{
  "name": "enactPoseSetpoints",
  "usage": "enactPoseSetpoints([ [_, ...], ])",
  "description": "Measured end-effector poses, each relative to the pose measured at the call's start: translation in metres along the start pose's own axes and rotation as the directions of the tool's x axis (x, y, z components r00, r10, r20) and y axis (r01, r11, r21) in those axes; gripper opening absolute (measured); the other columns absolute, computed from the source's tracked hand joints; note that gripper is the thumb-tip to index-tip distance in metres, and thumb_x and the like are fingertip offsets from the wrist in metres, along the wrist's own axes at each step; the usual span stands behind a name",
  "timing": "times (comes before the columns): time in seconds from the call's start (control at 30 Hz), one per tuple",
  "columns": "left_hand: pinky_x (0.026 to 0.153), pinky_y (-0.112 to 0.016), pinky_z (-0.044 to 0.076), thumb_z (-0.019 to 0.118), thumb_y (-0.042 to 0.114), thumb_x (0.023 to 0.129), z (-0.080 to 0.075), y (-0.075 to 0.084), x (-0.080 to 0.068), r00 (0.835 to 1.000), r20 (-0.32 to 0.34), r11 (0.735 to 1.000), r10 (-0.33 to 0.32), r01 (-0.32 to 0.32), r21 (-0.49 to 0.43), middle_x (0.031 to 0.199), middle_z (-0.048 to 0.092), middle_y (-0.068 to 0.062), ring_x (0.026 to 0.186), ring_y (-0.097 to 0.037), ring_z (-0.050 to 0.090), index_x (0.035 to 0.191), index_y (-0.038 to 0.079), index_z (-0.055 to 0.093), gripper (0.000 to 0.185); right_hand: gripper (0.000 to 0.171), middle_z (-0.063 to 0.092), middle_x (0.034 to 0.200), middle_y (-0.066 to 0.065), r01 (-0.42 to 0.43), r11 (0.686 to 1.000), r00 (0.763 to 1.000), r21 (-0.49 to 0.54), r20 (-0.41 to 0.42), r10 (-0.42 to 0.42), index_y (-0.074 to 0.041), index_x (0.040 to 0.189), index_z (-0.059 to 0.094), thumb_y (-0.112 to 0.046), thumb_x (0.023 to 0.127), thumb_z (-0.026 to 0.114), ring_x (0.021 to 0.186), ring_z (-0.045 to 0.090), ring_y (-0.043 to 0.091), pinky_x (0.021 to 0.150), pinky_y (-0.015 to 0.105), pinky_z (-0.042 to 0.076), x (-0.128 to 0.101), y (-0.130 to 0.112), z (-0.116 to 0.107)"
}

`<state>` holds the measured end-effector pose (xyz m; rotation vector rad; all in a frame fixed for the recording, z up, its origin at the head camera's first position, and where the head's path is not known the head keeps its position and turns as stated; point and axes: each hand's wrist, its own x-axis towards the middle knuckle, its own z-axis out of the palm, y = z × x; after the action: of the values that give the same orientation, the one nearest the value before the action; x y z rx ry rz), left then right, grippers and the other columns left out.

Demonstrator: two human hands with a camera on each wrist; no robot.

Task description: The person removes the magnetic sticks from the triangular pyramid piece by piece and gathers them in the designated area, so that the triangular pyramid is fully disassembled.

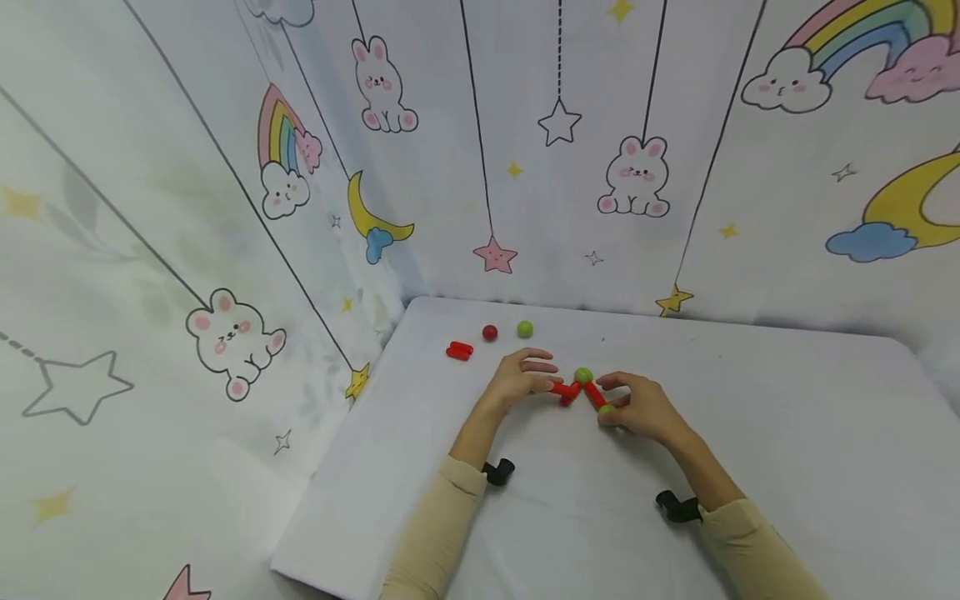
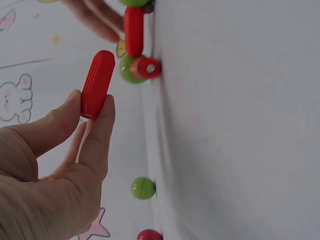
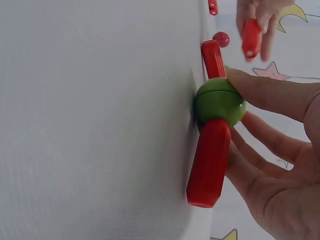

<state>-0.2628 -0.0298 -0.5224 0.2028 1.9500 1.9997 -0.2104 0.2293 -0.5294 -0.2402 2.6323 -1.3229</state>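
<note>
My left hand (image 1: 521, 377) pinches a short, ridged red rod (image 2: 97, 85) between thumb and fingers, held up off the tabletop. Just to its right is a joined piece of green balls and red rods. My right hand (image 1: 641, 406) has thumb and fingers on its near green ball (image 3: 220, 102). From that ball a red rod (image 1: 595, 394) runs to a second green ball (image 1: 583, 377). Another rod (image 2: 148, 68) sticks out of the second ball, a pale spot on its end. In the right wrist view, a further red rod (image 3: 209, 165) extends below the held ball.
Toward the back left of the white table (image 1: 787, 433) lie two red rods (image 1: 459, 351) side by side, a red ball (image 1: 490, 333) and a loose green ball (image 1: 525, 329). A printed curtain (image 1: 450, 183) hangs behind the table and along its left side.
</note>
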Motion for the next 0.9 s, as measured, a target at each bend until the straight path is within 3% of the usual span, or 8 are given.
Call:
enactPoseSetpoints([
  [0.17, 0.088, -0.034, 0.062, 0.074, -0.009, 0.09, -0.017, 0.01, -0.004, 1.0, -0.031, 1.0, 0.004, -0.004, 0.005, 0.128, 0.07, -0.022, 0.105, -0.029, 0.076, 0.139, -0.001, 0.06, 0.051, 0.06, 0.063, 0.137, 0.019, -0.008, 1.0, 1.0, -0.022, 0.005, 0.008, -0.007, 0.139, 0.062, -0.011, 0.084, 0.087, 0.107, 0.07, 0.03, 0.068, 0.034, 0.061, -0.002, 0.001, -0.002],
  [0.37, 0.093, -0.033, 0.06, 0.075, -0.001, 0.093, -0.024, 0.012, -0.005, 1.0, -0.024, 1.0, -0.016, 0.016, 0.016, 0.133, 0.068, -0.02, 0.106, -0.024, 0.076, 0.14, 0.001, 0.059, 0.05, 0.061, 0.064, 0.136, 0.019, -0.007, 0.999, 1.0, -0.031, 0.005, 0.007, -0.006, 0.139, 0.062, -0.014, 0.084, 0.088, 0.107, 0.07, 0.031, 0.068, 0.034, 0.061, 0.0, 0.0, -0.002],
  [0.5, 0.093, -0.034, 0.06, 0.076, 0.001, 0.093, -0.032, 0.013, -0.008, 0.998, -0.062, 0.998, -0.015, 0.018, 0.054, 0.132, 0.068, -0.02, 0.105, -0.024, 0.076, 0.139, 0.0, 0.06, 0.048, 0.063, 0.064, 0.135, 0.019, 0.002, 1.0, 1.0, -0.027, 0.008, -0.002, -0.006, 0.14, 0.061, -0.016, 0.084, 0.088, 0.11, 0.07, 0.032, 0.07, 0.034, 0.061, 0.0, 0.0, -0.001],
  [0.73, 0.094, -0.033, 0.059, 0.076, 0.006, 0.094, -0.062, 0.01, -0.014, 0.992, -0.127, 0.993, -0.025, 0.039, 0.108, 0.13, 0.069, -0.016, 0.105, -0.024, 0.075, 0.14, -0.001, 0.059, 0.05, 0.064, 0.065, 0.134, 0.02, 0.026, 1.0, 1.0, -0.012, 0.007, -0.026, -0.004, 0.141, 0.06, -0.016, 0.084, 0.088, 0.113, 0.069, 0.034, 0.075, 0.038, 0.061, 0.0, 0.002, -0.001],
  [0.9, 0.091, -0.03, 0.06, 0.078, 0.004, 0.093, -0.083, 0.009, -0.015, 0.985, -0.169, 0.995, -0.033, 0.048, 0.083, 0.133, 0.067, -0.02, 0.106, -0.024, 0.075, 0.138, 0.0, 0.06, 0.048, 0.065, 0.066, 0.134, 0.02, 0.023, 0.999, 1.0, -0.023, 0.007, -0.023, -0.005, 0.142, 0.059, -0.017, 0.085, 0.088, 0.114, 0.069, 0.035, 0.077, 0.039, 0.062, 0.002, 0.005, -0.001],
])
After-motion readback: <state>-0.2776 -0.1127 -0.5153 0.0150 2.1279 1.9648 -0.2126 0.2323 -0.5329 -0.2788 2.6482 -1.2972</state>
